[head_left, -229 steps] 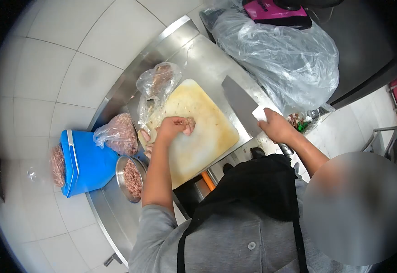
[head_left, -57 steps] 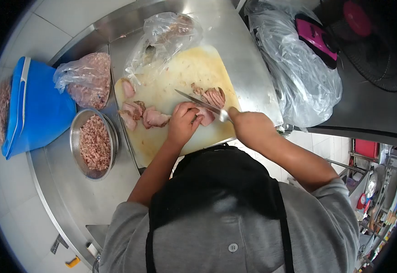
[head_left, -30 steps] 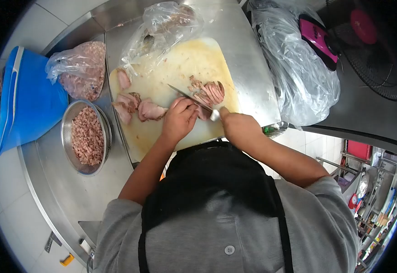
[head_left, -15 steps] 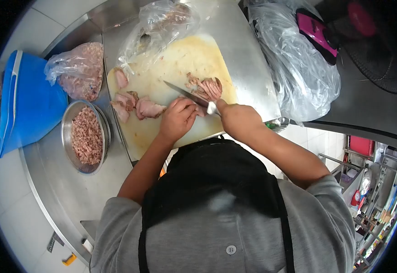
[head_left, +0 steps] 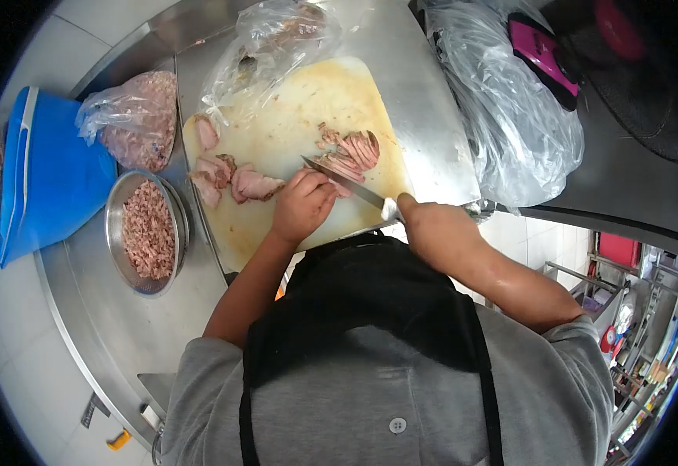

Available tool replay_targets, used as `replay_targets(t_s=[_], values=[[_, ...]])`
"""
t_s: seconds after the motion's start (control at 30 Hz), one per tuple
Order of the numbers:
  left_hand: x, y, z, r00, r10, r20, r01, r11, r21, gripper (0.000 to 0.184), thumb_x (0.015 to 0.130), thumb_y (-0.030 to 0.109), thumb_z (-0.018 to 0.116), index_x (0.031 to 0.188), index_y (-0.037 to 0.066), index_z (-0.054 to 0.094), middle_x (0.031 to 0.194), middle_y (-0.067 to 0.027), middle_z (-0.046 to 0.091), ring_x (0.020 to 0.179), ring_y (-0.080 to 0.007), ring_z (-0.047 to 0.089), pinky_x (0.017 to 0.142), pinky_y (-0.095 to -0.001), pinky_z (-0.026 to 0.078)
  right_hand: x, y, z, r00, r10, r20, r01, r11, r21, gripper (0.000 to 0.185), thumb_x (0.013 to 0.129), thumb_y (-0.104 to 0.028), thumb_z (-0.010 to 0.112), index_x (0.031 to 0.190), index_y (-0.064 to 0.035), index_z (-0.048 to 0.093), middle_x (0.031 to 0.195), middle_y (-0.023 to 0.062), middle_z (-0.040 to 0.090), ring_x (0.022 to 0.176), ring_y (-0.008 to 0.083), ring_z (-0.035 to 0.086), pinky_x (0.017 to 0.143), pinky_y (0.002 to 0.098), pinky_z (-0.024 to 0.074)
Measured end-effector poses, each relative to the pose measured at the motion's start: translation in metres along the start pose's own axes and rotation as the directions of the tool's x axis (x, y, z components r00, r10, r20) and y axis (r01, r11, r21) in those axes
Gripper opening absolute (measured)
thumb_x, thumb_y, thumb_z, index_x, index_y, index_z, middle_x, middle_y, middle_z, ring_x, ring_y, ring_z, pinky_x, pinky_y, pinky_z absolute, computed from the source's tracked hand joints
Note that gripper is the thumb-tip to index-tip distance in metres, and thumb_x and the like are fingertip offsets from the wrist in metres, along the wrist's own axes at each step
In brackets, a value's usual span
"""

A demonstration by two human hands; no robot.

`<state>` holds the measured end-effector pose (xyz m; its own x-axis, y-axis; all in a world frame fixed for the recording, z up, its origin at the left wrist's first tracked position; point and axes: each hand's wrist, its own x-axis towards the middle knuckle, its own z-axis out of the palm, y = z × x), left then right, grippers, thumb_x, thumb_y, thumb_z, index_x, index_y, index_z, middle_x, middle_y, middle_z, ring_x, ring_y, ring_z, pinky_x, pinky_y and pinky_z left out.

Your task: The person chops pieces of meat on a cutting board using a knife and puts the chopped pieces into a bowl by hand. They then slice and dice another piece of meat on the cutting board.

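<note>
My right hand (head_left: pixel 441 233) is closed round the white handle of a knife (head_left: pixel 354 185), whose blade points up and left across the cutting board (head_left: pixel 315 93). Fingers curled, my left hand (head_left: pixel 305 205) presses on a piece of meat (head_left: pixel 340 189) at the board's near edge; the hand hides part of it. The blade lies over that meat, close to the left fingertips. Just beyond the blade sit thin meat slices (head_left: pixel 360 151). Left of my left hand are larger meat chunks, one (head_left: pixel 255 185) beside it and others (head_left: pixel 211 177) by the board's left edge.
A metal colander (head_left: pixel 113 233) of chopped meat stands left, below a plastic bag of minced meat (head_left: pixel 141 124). Farther left is a blue container (head_left: pixel 59 171). A clear bag (head_left: pixel 269 46) overlaps the board's far edge. Clear plastic bags (head_left: pixel 510 116) lie right, near a pink-and-black object (head_left: pixel 542 58).
My right hand has drawn the knife back to the right and slightly down. My left hand stays nearly in place on the meat.
</note>
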<state>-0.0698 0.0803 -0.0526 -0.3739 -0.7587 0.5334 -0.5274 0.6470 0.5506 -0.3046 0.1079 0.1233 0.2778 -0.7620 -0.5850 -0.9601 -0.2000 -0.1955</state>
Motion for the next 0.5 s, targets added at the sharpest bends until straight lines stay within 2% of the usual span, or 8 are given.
replay_targets(t_s=[0.03,0.1,0.13,0.23,0.3,0.37,0.43,0.5], values=[[-0.001,-0.001,0.0,1.0,-0.005,0.001,0.005,1.0,-0.001,0.011,0.079,0.007,0.075,0.089,0.005,0.071,0.097,-0.0092,0.064,0.098,-0.0308,0.063,0.089,-0.0414,0.054,0.009,0.001,0.015,1.0,-0.001,0.005,0.001,1.0,-0.001,0.022,0.092,-0.006,0.05,0.113,-0.0026,0.055,0.085,0.0221,0.072,0.081,0.0415,0.072,0.071,0.0517,0.0561],[0.0,-0.002,-0.001,1.0,-0.012,0.018,0.012,1.0,-0.01,0.01,0.079,0.006,0.074,0.088,0.005,0.071,0.097,-0.009,0.064,0.097,-0.0308,0.063,0.089,-0.0416,0.054,0.036,0.003,0.053,0.987,-0.042,-0.153,0.065,0.987,0.148,0.02,0.092,-0.01,0.054,0.11,-0.0017,0.053,0.082,0.0245,0.07,0.078,0.0431,0.07,0.069,0.0531,0.0543],[0.002,-0.001,-0.002,1.0,-0.017,0.013,0.017,1.0,-0.005,0.01,0.079,0.006,0.074,0.088,0.005,0.071,0.097,-0.009,0.064,0.097,-0.0308,0.063,0.089,-0.0416,0.054,0.045,-0.003,0.051,0.977,-0.081,-0.196,0.106,0.987,0.118,0.02,0.092,-0.01,0.053,0.11,-0.0016,0.053,0.084,0.0248,0.07,0.079,0.0431,0.07,0.07,0.0532,0.0544],[0.004,0.001,-0.005,1.0,-0.002,0.027,0.003,1.0,-0.027,0.012,0.076,0.002,0.076,0.087,0.003,0.071,0.094,-0.0108,0.065,0.091,-0.0324,0.065,0.086,-0.0423,0.054,0.053,-0.012,0.021,0.987,-0.087,-0.137,0.096,0.994,0.057,0.021,0.092,-0.006,0.05,0.111,0.0001,0.055,0.092,0.0236,0.072,0.085,0.0413,0.072,0.074,0.0504,0.0564],[0.001,0.001,-0.005,1.0,-0.025,0.0,0.025,0.999,-0.036,0.012,0.076,0.001,0.075,0.086,0.002,0.07,0.094,-0.011,0.065,0.092,-0.0328,0.065,0.086,-0.0425,0.054,0.033,-0.004,0.015,0.979,-0.11,-0.173,0.118,0.992,0.035,0.02,0.092,-0.007,0.05,0.111,-0.0001,0.055,0.09,0.0234,0.072,0.083,0.0409,0.072,0.073,0.0508,0.0566],[-0.001,-0.003,-0.003,1.0,-0.011,-0.008,0.011,0.999,-0.049,0.012,0.075,0.001,0.075,0.086,0.002,0.069,0.095,-0.0109,0.065,0.092,-0.0328,0.065,0.086,-0.0429,0.054,0.012,-0.001,0.006,0.996,-0.075,-0.044,0.076,0.996,0.038,0.021,0.093,-0.008,0.05,0.111,0.0001,0.055,0.091,0.0242,0.072,0.082,0.0411,0.072,0.073,0.0513,0.0567],[-0.006,-0.004,-0.002,1.0,-0.002,-0.005,0.002,0.998,-0.066,0.012,0.075,0.001,0.075,0.085,0.002,0.069,0.095,-0.0108,0.065,0.092,-0.0327,0.065,0.086,-0.0433,0.054,0.021,-0.001,0.03,0.998,-0.053,-0.03,0.054,0.996,0.067,0.021,0.093,-0.008,0.049,0.111,0.0001,0.055,0.091,0.0252,0.072,0.082,0.0418,0.072,0.074,0.0517,0.0565],[-0.004,-0.006,-0.003,0.999,-0.007,0.045,0.009,0.999,-0.039,0.01,0.074,0.003,0.073,0.083,0.004,0.068,0.097,-0.0101,0.065,0.095,-0.0321,0.064,0.088,-0.0416,0.054,0.043,-0.005,0.045,0.99,-0.04,-0.137,0.058,0.989,0.133,0.021,0.092,-0.007,0.05,0.111,0.0003,0.055,0.091,0.0257,0.072,0.083,0.0427,0.072,0.074,0.0519,0.0566]])
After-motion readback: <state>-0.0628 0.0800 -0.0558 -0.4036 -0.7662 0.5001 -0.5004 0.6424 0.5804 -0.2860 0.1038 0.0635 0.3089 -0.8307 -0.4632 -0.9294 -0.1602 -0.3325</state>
